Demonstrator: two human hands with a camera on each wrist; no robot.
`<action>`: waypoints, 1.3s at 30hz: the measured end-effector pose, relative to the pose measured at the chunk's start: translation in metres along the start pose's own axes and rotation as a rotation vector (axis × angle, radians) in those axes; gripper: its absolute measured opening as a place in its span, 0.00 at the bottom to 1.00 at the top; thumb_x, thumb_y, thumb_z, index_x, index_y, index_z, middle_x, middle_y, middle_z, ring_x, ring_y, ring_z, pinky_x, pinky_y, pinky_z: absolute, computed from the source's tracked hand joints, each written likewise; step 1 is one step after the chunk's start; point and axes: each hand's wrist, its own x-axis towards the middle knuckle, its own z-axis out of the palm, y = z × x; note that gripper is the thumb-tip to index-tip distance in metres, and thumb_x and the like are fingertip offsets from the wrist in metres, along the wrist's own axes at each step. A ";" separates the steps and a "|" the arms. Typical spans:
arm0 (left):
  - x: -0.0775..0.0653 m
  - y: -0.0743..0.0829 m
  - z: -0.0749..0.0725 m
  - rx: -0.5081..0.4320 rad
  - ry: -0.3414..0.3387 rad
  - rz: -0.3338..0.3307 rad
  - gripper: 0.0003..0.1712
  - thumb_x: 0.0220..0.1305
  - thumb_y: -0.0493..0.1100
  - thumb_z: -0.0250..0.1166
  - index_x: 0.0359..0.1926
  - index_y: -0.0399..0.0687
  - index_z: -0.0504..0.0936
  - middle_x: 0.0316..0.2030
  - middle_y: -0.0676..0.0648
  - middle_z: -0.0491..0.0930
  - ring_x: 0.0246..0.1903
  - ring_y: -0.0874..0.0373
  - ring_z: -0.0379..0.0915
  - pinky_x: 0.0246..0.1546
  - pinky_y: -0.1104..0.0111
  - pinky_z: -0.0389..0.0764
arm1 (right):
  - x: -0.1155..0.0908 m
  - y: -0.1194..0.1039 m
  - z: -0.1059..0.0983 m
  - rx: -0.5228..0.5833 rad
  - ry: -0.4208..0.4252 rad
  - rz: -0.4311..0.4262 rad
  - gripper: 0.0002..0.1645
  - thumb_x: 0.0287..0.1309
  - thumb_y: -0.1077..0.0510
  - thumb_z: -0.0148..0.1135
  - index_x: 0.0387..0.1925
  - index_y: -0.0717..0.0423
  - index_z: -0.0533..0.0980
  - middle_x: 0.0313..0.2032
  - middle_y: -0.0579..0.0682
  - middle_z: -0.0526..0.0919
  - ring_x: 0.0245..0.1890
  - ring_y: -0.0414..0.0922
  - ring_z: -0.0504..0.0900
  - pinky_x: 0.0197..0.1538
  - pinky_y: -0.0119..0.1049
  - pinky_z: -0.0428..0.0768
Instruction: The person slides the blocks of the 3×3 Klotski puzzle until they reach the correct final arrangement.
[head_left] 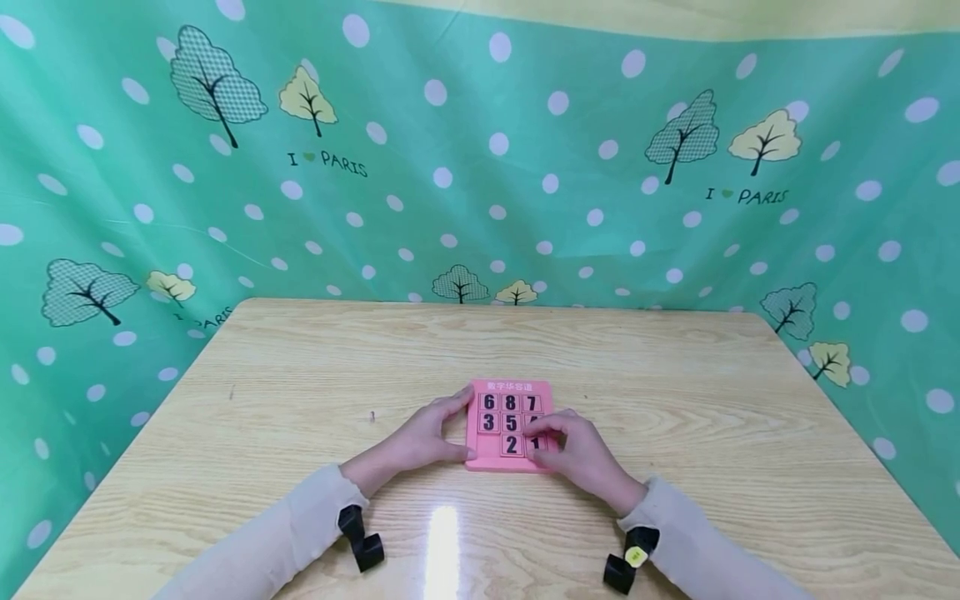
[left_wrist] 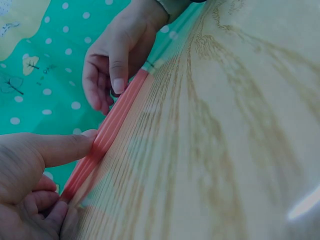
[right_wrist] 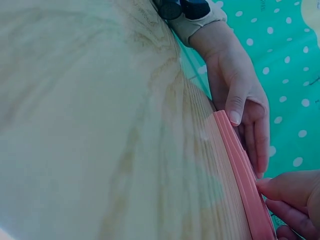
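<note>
A pink sliding number puzzle lies flat on the table in the head view. Its tiles read 6, 8, 7 on top, then 3, 5 and a partly covered one; the bottom row has a gap at left, then the 2 tile and the 1. My left hand holds the frame's left side, forefinger near the upper corner and thumb at the lower one. My right hand rests over the right side, fingertips touching the right-column tiles. Both wrist views show the puzzle edge-on, its tile faces hidden.
A light wooden table surrounds the puzzle. Behind it hangs a green dotted curtain with printed trees. Black wrist cameras sit on both sleeves, the left camera and the right camera. Bright glare shows on the near tabletop.
</note>
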 end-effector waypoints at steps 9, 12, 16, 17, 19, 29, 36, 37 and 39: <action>0.001 0.000 -0.001 0.005 0.002 0.003 0.54 0.46 0.41 0.74 0.71 0.41 0.53 0.72 0.46 0.51 0.71 0.46 0.45 0.70 0.52 0.47 | 0.002 0.001 0.004 -0.029 0.006 -0.042 0.16 0.43 0.63 0.71 0.38 0.51 0.84 0.37 0.43 0.80 0.40 0.42 0.74 0.44 0.31 0.74; 0.001 0.001 -0.001 -0.001 0.001 0.002 0.54 0.46 0.40 0.74 0.71 0.41 0.54 0.72 0.46 0.51 0.71 0.47 0.45 0.70 0.53 0.47 | 0.003 0.000 0.005 -0.032 0.008 -0.044 0.16 0.43 0.64 0.71 0.38 0.51 0.84 0.37 0.44 0.80 0.40 0.42 0.74 0.44 0.31 0.74; 0.000 0.001 -0.001 -0.002 0.000 0.002 0.54 0.46 0.40 0.74 0.71 0.41 0.54 0.72 0.46 0.51 0.71 0.47 0.45 0.70 0.53 0.47 | 0.003 -0.001 0.005 -0.038 0.001 -0.026 0.16 0.43 0.63 0.72 0.39 0.50 0.84 0.37 0.43 0.79 0.40 0.41 0.73 0.45 0.31 0.74; 0.000 0.002 -0.001 -0.001 0.000 0.002 0.54 0.46 0.40 0.74 0.71 0.41 0.54 0.72 0.47 0.51 0.71 0.47 0.45 0.70 0.53 0.47 | 0.003 -0.002 0.006 -0.039 -0.001 -0.024 0.16 0.44 0.63 0.72 0.39 0.49 0.84 0.36 0.43 0.79 0.40 0.41 0.73 0.45 0.31 0.74; 0.000 0.002 -0.002 0.001 0.000 0.001 0.54 0.47 0.41 0.74 0.71 0.41 0.54 0.72 0.47 0.51 0.71 0.47 0.45 0.70 0.53 0.47 | 0.004 -0.003 0.007 -0.043 -0.005 -0.023 0.16 0.44 0.63 0.72 0.39 0.49 0.84 0.36 0.43 0.79 0.40 0.41 0.73 0.45 0.32 0.74; -0.001 0.001 -0.001 0.014 0.004 -0.008 0.54 0.47 0.42 0.74 0.71 0.44 0.54 0.72 0.48 0.51 0.70 0.47 0.45 0.70 0.52 0.47 | 0.009 -0.008 0.017 -0.059 -0.021 -0.051 0.15 0.45 0.63 0.71 0.39 0.51 0.84 0.39 0.45 0.80 0.42 0.42 0.73 0.45 0.33 0.76; -0.001 -0.002 -0.001 0.006 0.002 -0.004 0.54 0.47 0.42 0.74 0.71 0.44 0.54 0.72 0.48 0.51 0.71 0.47 0.45 0.70 0.51 0.46 | 0.011 -0.014 0.023 -0.070 -0.028 -0.054 0.15 0.45 0.63 0.71 0.39 0.52 0.84 0.38 0.44 0.79 0.42 0.41 0.74 0.48 0.35 0.76; -0.001 -0.002 -0.001 0.006 0.001 -0.002 0.54 0.47 0.42 0.74 0.71 0.43 0.54 0.72 0.48 0.51 0.71 0.47 0.45 0.70 0.51 0.46 | 0.011 -0.015 0.023 -0.071 -0.027 -0.059 0.15 0.45 0.63 0.71 0.39 0.52 0.84 0.38 0.44 0.79 0.42 0.41 0.74 0.47 0.34 0.75; -0.001 -0.002 -0.001 0.006 -0.001 -0.003 0.54 0.47 0.42 0.74 0.71 0.43 0.54 0.72 0.48 0.51 0.71 0.47 0.45 0.70 0.51 0.47 | 0.012 -0.015 0.025 -0.070 -0.026 -0.066 0.15 0.45 0.64 0.71 0.39 0.52 0.84 0.37 0.44 0.79 0.41 0.41 0.74 0.46 0.34 0.75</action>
